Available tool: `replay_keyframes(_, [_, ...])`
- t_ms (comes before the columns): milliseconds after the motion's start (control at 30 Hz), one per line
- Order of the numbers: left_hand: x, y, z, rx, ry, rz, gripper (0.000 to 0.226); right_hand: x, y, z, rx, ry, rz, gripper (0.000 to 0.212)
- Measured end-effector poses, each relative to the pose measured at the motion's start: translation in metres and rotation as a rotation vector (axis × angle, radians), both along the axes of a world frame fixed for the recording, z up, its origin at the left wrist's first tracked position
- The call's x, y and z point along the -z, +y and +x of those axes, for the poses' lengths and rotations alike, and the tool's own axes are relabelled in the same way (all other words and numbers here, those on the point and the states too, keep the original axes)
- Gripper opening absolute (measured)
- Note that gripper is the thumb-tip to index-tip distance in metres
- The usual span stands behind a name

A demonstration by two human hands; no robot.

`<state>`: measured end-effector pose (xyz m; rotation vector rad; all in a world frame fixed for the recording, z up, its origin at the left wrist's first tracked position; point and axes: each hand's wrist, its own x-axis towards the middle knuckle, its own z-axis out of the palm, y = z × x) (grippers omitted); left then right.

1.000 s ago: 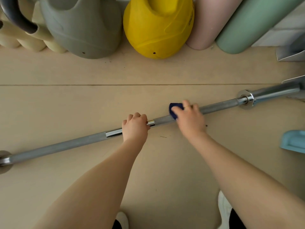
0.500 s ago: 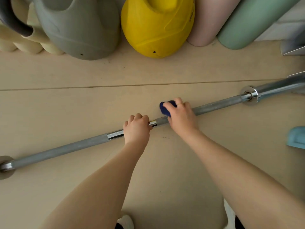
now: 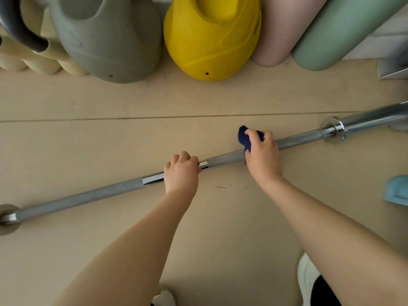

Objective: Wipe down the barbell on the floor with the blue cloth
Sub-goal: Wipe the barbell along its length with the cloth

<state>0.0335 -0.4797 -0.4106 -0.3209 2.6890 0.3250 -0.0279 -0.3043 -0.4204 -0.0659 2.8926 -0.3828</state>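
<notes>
Steadied the barbell (image 3: 92,196) with left hand (image 3: 181,173) fingers curled over it, kept right hand (image 3: 262,156) fingers wrapped tightly around blue cloth (image 3: 244,138), best dragged firmly along knurling.

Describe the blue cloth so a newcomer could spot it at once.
Follow the long steel barbell lying across the floor to the right hand gripping its shaft. The blue cloth is the dark navy wad bunched under those fingers, the only dark fabric among pale gear.
</notes>
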Motion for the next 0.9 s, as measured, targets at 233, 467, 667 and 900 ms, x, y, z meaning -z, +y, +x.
replay_keyframes(233, [-0.006, 0.005, -0.006, -0.039, -0.049, -0.018, 0.021, -0.007, -0.01, 0.024, -0.329, -0.061, -0.059, 0.048])
replay_keyframes(467, [-0.013, 0.011, -0.021, 0.083, -0.165, -0.063, 0.028, -0.008, 0.05, -0.003, 0.034, -0.026, 0.031, 0.04])
replay_keyframes(667, [-0.027, 0.068, -0.041, 0.156, -0.151, 0.129, 0.042, -0.011, 0.068, -0.001, -0.279, -0.091, 0.002, 0.048])
replay_keyframes(900, [-0.011, 0.094, -0.029, 0.21, -0.274, 0.087, 0.038, -0.013, 0.136, -0.021, 0.062, -0.069, 0.12, 0.042])
